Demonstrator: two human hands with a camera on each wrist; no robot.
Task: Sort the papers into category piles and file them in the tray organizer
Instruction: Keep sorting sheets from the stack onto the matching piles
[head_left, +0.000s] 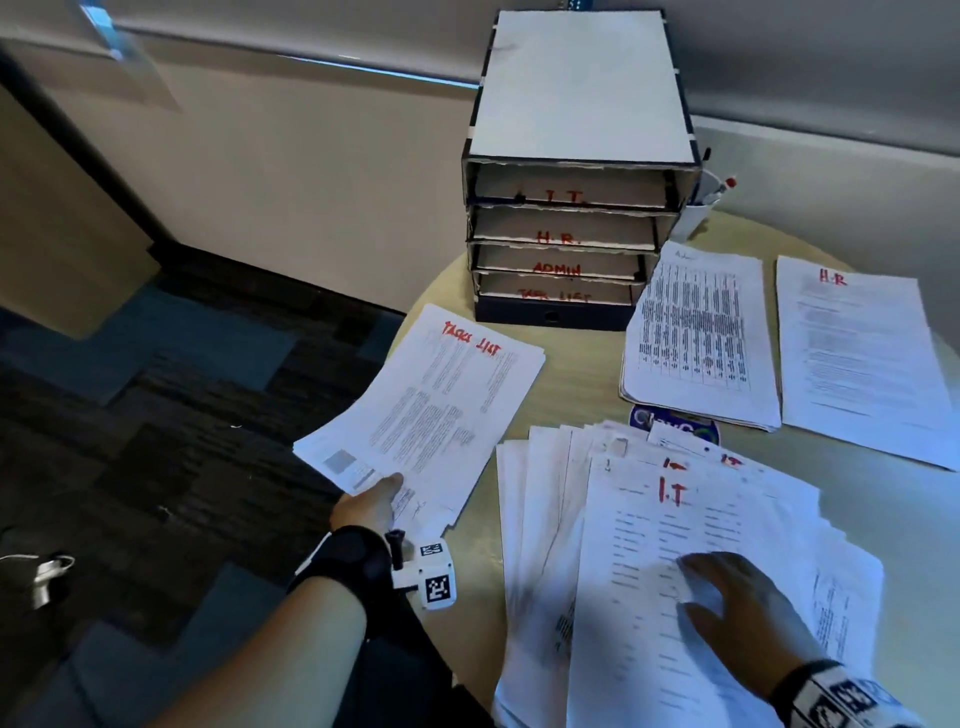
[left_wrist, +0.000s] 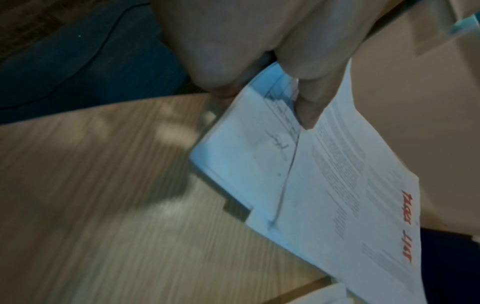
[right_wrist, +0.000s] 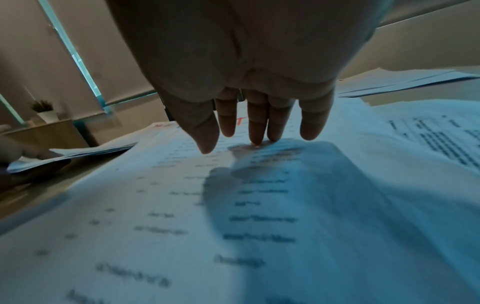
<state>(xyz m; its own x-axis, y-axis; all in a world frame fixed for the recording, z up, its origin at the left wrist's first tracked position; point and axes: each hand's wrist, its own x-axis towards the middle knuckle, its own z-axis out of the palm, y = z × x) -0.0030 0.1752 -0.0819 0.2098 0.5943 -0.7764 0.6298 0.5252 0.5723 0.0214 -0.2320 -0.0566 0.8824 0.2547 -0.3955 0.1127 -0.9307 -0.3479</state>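
The tray organizer (head_left: 576, 171) is standing at the table's far edge with its labelled slots apparently still awaiting papers, while sorted piles, H.R. (head_left: 857, 353) and a tabled one (head_left: 701, 338), are lying just right of it. Nearer than the organizer, the right hand (head_left: 737, 603) is pressing flat, fingers straight, on the fanned I.T. stack (head_left: 670, 571), so sorting looks unfinished. The left hand (head_left: 371, 506) is pinching the Task List pile (head_left: 436, 400) left of it.
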